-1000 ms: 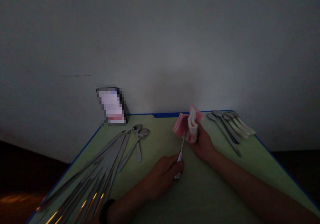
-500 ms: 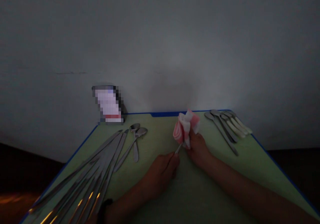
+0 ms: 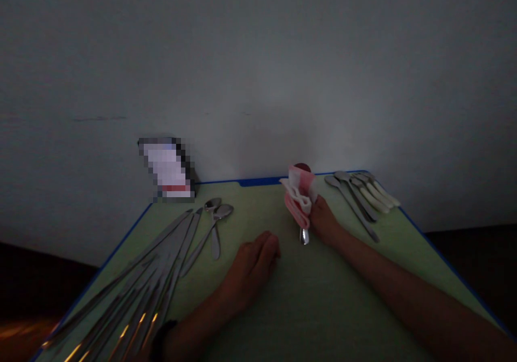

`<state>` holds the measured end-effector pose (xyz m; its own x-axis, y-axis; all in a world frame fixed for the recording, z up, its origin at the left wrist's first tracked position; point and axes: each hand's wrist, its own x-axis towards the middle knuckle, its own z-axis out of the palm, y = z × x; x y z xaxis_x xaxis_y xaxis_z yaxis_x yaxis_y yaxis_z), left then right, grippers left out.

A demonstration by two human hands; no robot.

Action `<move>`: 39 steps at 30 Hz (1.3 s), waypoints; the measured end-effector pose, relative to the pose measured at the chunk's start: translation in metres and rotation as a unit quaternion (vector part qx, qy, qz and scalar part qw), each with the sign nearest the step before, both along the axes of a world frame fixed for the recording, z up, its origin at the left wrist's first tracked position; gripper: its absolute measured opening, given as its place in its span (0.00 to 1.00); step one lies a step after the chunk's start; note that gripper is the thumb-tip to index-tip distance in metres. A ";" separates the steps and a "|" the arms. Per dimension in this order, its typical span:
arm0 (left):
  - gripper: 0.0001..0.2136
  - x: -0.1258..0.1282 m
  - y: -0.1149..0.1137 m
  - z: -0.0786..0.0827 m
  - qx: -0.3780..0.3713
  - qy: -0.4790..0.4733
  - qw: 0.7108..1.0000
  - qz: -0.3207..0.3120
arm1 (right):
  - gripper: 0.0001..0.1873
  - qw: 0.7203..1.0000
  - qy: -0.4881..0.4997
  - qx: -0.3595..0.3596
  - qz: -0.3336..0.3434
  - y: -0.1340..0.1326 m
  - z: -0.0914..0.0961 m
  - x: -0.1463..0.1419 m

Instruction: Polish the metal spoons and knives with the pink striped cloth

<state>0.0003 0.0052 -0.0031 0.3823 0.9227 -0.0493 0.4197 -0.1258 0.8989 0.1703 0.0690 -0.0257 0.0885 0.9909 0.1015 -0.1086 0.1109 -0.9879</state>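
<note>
Gripping a cloth (image 3: 298,197) around a utensil (image 3: 304,237), the right hand (image 3: 324,222) is holding both near the far edge of the tabletop (image 3: 343,297); the left hand (image 3: 256,267), apart from them, is pressing its curled fingers together. Knives (image 3: 188,239) are lining the left edge.

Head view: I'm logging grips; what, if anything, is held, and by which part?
The right hand holds a pink-white cloth around a metal utensil, above its shiny near end. The left hand is curled, nothing visible in it.
</note>
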 end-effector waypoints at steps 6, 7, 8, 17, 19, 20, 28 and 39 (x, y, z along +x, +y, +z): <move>0.12 0.004 0.004 -0.007 -0.053 -0.167 0.978 0.114 | 0.19 0.989 -0.115 0.047 0.087 -0.003 0.005 0.003; 0.10 0.003 0.005 -0.009 -0.041 -0.178 0.975 0.128 | 0.19 0.987 -0.130 0.054 0.079 -0.007 0.005 -0.001; 0.10 0.002 0.006 -0.011 -0.020 -0.181 0.973 0.142 | 0.19 0.986 -0.141 0.062 0.062 -0.012 0.005 -0.004; 0.15 -0.006 0.007 -0.011 0.219 -0.090 0.967 0.098 | 0.16 0.967 -0.203 0.151 0.006 -0.024 -0.002 -0.012; 0.18 -0.006 0.005 -0.010 0.246 -0.068 0.964 0.079 | 0.14 0.959 -0.229 0.163 0.033 -0.021 -0.003 -0.010; 0.18 -0.006 0.005 -0.010 0.251 -0.063 0.963 0.073 | 0.14 0.954 -0.240 0.172 0.051 -0.020 -0.003 -0.010; 0.10 -0.005 0.017 -0.018 0.158 -0.185 0.956 0.161 | 0.11 0.917 -0.316 0.175 0.166 -0.018 -0.002 -0.007; 0.14 -0.013 0.027 -0.009 0.134 -0.073 0.966 0.209 | 0.13 0.842 -0.422 0.118 0.314 -0.012 0.026 0.009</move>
